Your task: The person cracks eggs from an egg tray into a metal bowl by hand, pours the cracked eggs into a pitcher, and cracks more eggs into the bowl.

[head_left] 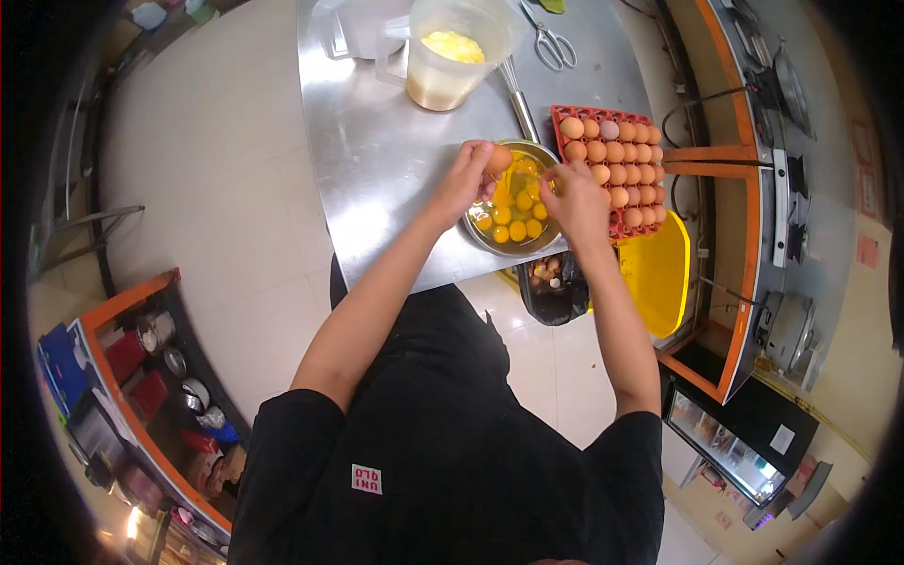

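My left hand [461, 181] is closed round a brown egg [500, 159] at the upper left rim of a round metal bowl [477, 235]. Inside the bowl lie several raw egg yolks [517, 230] in clear egg white. Over the bowl's right side is my right hand [581, 201], its thumb and fingers drawn together; whatever they may hold is hidden. Just beyond that hand, a red egg tray [617, 226] carries rows of brown eggs [618, 174], with a few bare sockets near its close left corner.
A whisk [523, 115] leans by the bowl's far rim. Further back stand a plastic jug [443, 80] with pale yellow contents and white-handled scissors [554, 49]. Below the steel table's [363, 188] edge, a black-lined bin [556, 306] holds eggshells beside a yellow container [654, 278].
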Demonstrator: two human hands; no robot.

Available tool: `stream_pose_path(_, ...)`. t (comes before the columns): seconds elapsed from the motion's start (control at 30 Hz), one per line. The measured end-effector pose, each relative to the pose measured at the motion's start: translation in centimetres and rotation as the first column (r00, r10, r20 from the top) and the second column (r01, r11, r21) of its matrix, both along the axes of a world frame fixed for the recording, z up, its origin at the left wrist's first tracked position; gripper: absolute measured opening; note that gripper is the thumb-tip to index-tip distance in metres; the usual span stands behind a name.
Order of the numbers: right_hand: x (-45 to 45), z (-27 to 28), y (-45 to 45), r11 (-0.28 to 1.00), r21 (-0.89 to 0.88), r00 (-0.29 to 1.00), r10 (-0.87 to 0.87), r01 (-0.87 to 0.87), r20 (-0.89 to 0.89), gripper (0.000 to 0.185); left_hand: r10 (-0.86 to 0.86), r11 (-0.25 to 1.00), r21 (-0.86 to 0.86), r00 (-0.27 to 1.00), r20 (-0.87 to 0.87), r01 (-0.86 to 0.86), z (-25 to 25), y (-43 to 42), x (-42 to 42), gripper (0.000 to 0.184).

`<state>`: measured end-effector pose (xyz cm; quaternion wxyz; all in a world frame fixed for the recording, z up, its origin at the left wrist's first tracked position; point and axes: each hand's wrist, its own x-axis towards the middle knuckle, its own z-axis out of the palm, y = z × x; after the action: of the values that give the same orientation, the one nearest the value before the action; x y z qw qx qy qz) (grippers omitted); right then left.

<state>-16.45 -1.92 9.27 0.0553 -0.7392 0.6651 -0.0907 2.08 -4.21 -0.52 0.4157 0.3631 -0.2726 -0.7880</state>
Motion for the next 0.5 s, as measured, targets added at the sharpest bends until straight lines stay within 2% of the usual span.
stream_pose_path(0.07,0.2,4.9,0.6,0.999,0.007,0.985,-0.041,0.041,0.166,0.014,0.001,1.0,0.001,1.0,0.005,-0.001,0.2,-0.1,0.1,0.036)
stream_pose_path(0.17,0.1,11.3,1.4,0.998,-0.034,0.965,-0.041,0.052,0.259,0.012,-0.007,1.0,0.01,0.999,0.033,0.007,0.4,0.1,0.0,0.036)
stream_pose_path(0.27,-0.3,13.7,1.8,0.983,-0.048,0.944,-0.155,0.177,0.293,0.011,-0.022,1.0,0.009,0.998,0.062,0.022,0.6,-0.1,0.0,0.037)
stream_pose_path(0.37,-0.5,10.8,1.8,0.976,-0.069,0.87,-0.149,0.204,0.471,0.011,-0.024,1.0,-0.003,0.999,0.033,0.024,0.2,-0.1,0.1,0.038)
stream_pose_path(0.4,-0.8,6.4,1.8,0.975,-0.066,0.763,-0.122,0.211,0.635,0.011,-0.016,1.0,0.0,1.0,0.019,0.016,0.2,-0.1,0.0,0.039)
stream_pose_path(0.43,-1.0,3.4,1.2,0.993,0.046,0.911,-0.122,0.113,0.394,0.012,-0.006,1.0,0.002,1.0,0.007,0.006,0.1,0.0,0.0,0.041)
stream_pose_path(0.47,-1.2,-0.1,1.5,0.983,0.162,0.944,-0.134,0.088,0.303,0.014,-0.021,1.0,-0.003,0.999,0.038,0.022,0.0,0.3,0.1,0.039)
stream_pose_path(0.5,-1.6,-2.7,2.0,0.999,0.035,0.965,-0.037,0.029,0.258,0.015,-0.043,0.999,-0.012,0.997,0.068,0.043,0.0,0.5,0.1,0.038)
